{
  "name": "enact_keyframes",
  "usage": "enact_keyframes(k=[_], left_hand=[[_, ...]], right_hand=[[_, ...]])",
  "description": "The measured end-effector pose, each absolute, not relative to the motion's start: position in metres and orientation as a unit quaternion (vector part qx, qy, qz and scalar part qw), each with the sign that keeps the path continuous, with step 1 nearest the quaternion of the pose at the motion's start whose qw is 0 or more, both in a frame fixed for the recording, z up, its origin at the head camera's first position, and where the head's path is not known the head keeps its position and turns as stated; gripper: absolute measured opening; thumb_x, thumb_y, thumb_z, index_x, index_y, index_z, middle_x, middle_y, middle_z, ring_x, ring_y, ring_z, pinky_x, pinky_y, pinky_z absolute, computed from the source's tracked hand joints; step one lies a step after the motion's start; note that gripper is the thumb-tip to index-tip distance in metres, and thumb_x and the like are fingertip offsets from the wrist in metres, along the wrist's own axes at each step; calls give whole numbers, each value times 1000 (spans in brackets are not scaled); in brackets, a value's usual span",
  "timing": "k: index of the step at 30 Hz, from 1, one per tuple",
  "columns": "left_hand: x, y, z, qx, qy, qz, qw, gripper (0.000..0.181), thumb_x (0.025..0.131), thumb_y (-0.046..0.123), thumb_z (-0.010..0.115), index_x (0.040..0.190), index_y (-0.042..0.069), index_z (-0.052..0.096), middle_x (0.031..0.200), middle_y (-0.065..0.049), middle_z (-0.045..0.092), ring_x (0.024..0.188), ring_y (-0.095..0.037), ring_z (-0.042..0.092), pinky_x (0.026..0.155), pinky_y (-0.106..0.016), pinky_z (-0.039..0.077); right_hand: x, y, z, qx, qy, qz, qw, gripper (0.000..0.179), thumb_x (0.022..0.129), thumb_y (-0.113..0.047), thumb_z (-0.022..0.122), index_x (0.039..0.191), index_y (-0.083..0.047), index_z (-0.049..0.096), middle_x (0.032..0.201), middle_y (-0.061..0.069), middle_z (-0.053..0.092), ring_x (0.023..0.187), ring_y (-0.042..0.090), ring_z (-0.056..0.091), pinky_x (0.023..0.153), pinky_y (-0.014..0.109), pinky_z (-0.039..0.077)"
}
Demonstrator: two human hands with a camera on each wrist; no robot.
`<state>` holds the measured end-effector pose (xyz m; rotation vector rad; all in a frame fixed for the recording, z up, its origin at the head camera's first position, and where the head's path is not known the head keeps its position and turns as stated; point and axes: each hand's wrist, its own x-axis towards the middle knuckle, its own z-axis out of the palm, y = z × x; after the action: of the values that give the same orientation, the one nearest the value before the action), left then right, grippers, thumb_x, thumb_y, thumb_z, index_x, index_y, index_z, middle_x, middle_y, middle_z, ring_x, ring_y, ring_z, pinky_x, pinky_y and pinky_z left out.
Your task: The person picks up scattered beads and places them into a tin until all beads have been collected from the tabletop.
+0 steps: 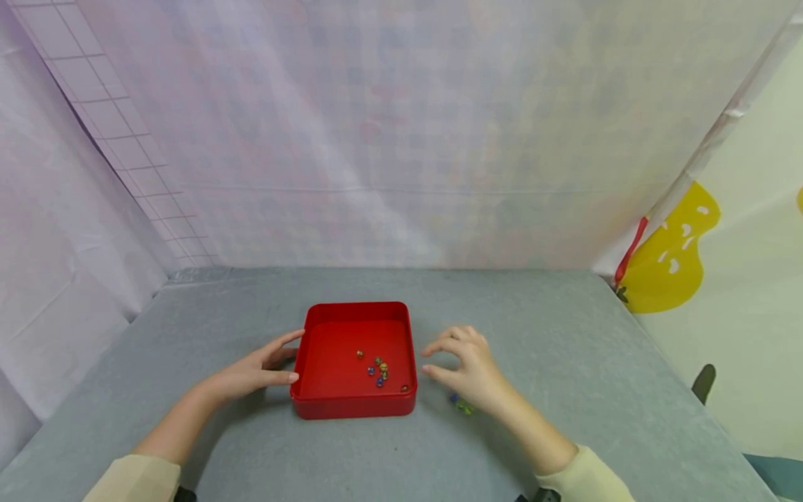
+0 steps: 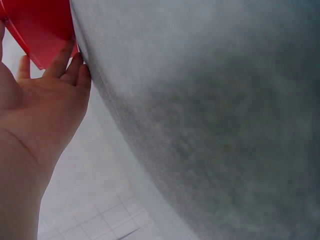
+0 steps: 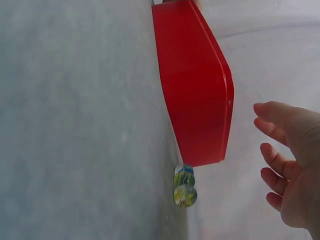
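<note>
On the far left, a white sheet [image 1: 56,230] is seen, and a grid of thin lines [image 1: 103,118] is printed beside it. A grey table [image 1: 282,453] is spread below, with a pale checked cloth [image 1: 401,139] hung behind it. Near the bottom left, the arm is covered by a cream left sleeve [image 1: 138,480].

Next, the left hand [image 1: 260,369] is held against the left side of the square red tray [image 1: 354,408]. Its fingers are stretched out and spread from the thumb, and the tray's wall is touched by them, not wrapped. The tray is set flat on the table, between the two hands. Inside it, about seven small glass marbles [image 1: 384,367] are seen. Most are bunched in the right half, one is left a bit behind them, and one is placed near the front right corner.

Just right of the tray, the right hand [image 1: 467,366] is held up over the table, apart from the tray's wall. Its fingers are softly bent, and a gap is left between them and the thumb. Under its wrist, a few loose marbles [image 1: 464,406], blue and green, are grouped on the table. Farther right, a cream right sleeve [image 1: 590,477] is seen, and a yellow shape with white marks [image 1: 677,265] is printed on the side cloth.
</note>
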<state>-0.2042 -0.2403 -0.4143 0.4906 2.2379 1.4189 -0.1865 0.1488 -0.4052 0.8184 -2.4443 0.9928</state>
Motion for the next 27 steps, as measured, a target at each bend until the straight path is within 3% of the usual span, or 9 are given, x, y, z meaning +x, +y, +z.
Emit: enact_keyframes(k=[12,27], left_hand=[[-204,-240,-415,180,808,515,220,76,94,20,62,154,15,15,152,-25,24,138,-43,20,101,-63,28],[-204,-239,-415,181,809,514,219,77,94,20,62,154,15,14,152,-25,23,138,-43,21,101,-63,28]], right_hand=[[-184,163,-408,287,-874,346,188,21,72,-15,84,89,-20,74,93,-12,61,96,16,50,87,46,34],[-181,177,-412,275,-879,350,170,20,73,-13,84,90,-16,74,93,-13,60,94,14,49,85,45,35]])
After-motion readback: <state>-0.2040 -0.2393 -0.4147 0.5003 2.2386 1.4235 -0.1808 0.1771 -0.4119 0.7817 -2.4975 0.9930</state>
